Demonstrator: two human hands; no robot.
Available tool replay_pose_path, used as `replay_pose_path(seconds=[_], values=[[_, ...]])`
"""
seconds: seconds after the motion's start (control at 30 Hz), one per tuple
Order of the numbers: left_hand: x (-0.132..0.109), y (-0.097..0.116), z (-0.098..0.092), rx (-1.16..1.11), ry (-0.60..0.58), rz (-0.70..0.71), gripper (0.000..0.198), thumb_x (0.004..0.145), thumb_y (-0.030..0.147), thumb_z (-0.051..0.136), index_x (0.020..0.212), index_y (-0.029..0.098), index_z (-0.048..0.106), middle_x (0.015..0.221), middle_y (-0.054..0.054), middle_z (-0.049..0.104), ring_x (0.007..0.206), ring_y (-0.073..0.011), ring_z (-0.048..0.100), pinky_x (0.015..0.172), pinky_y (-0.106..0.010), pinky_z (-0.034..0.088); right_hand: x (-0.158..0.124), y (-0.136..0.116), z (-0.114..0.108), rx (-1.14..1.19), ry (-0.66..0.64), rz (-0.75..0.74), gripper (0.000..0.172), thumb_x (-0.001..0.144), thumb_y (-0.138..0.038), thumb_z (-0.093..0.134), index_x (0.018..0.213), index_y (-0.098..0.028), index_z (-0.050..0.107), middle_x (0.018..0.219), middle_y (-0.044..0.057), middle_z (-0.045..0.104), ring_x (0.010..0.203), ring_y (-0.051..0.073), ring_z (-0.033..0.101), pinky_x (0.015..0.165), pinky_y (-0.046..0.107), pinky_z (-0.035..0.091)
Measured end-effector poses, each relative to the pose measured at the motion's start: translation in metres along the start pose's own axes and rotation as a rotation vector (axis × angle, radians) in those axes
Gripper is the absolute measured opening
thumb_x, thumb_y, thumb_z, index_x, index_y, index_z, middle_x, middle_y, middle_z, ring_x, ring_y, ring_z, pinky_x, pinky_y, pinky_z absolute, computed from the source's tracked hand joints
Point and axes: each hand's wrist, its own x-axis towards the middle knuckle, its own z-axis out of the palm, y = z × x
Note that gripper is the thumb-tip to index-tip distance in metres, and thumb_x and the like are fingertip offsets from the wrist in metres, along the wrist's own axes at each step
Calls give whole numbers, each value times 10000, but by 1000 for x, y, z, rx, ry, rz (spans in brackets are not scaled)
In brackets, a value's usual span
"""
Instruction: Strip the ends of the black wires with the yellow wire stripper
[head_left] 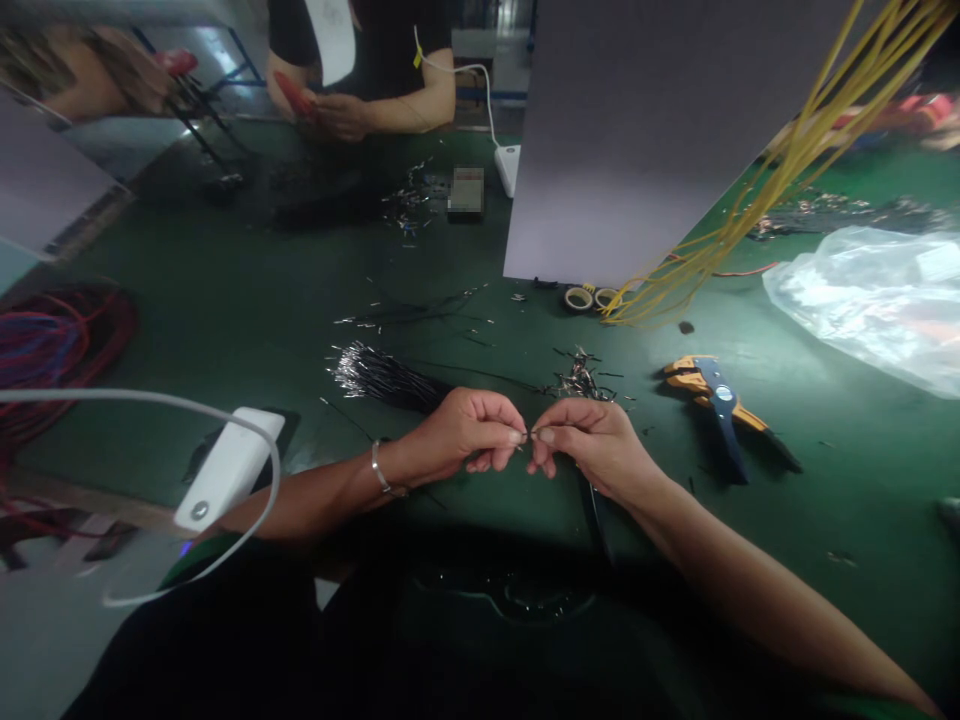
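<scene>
My left hand (480, 432) and my right hand (589, 440) meet fingertip to fingertip over the green table, each in a pinch. A thin dark wire end shows between the two pinches; its finer detail is too small to make out. Just behind my left hand lies a bundle of black wires (390, 378) with bare silvery ends pointing left. A small heap of metal terminals (581, 378) sits behind my right hand. To the right rests a wire stripper (716, 392) with blue and orange handles.
Yellow wires (750, 230) hang beside a grey panel (607, 140), with tape rolls (579, 298) at its foot. A clear plastic bag (862, 300) lies right. At left are a white power bank-like box (231, 465), a grey cable (277, 470) and red-blue wire coils (52, 340). A co-worker's hand (341, 117) is opposite.
</scene>
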Motion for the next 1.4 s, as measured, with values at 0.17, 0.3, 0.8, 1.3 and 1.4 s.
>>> replay_pose_path(seconds=[0.17, 0.3, 0.8, 1.3, 1.4], values=[[1, -5, -3, 89, 10, 47, 89, 705, 193, 628, 735, 112, 608, 462, 28, 578, 345, -37, 428, 344, -142, 330, 1, -2, 4, 108, -2, 72, 44, 720, -152, 698, 678, -140, 689, 521, 4, 677, 421, 141, 632, 427, 241, 497], [2, -9, -5, 144, 15, 64, 67, 728, 185, 609, 748, 121, 608, 474, 34, 583, 345, -37, 434, 340, -141, 328, 2, -6, 6, 144, -5, 123, 87, 695, -192, 719, 643, -139, 674, 494, 1, 663, 411, 153, 640, 390, 230, 483], [5, -6, -3, -16, 111, 8, 54, 698, 148, 616, 737, 113, 605, 442, 30, 566, 311, -35, 395, 312, -143, 283, -11, -29, -13, -495, 336, -59, 165, 785, -318, 678, 700, -178, 660, 576, 9, 654, 502, 142, 589, 523, 280, 482], [7, -9, -2, -60, 135, -3, 59, 716, 159, 631, 727, 109, 602, 479, 15, 579, 343, -40, 418, 315, -155, 269, -78, 5, -65, -1426, 205, 146, 172, 680, -389, 642, 765, -240, 654, 684, -1, 674, 580, 167, 616, 530, 252, 409], [8, -10, -3, -53, 153, 2, 58, 724, 159, 630, 717, 111, 598, 476, 13, 578, 345, -40, 420, 318, -156, 269, -75, 5, -65, -1357, 196, 185, 195, 643, -306, 615, 821, -237, 653, 667, -20, 658, 565, 157, 610, 542, 251, 422]])
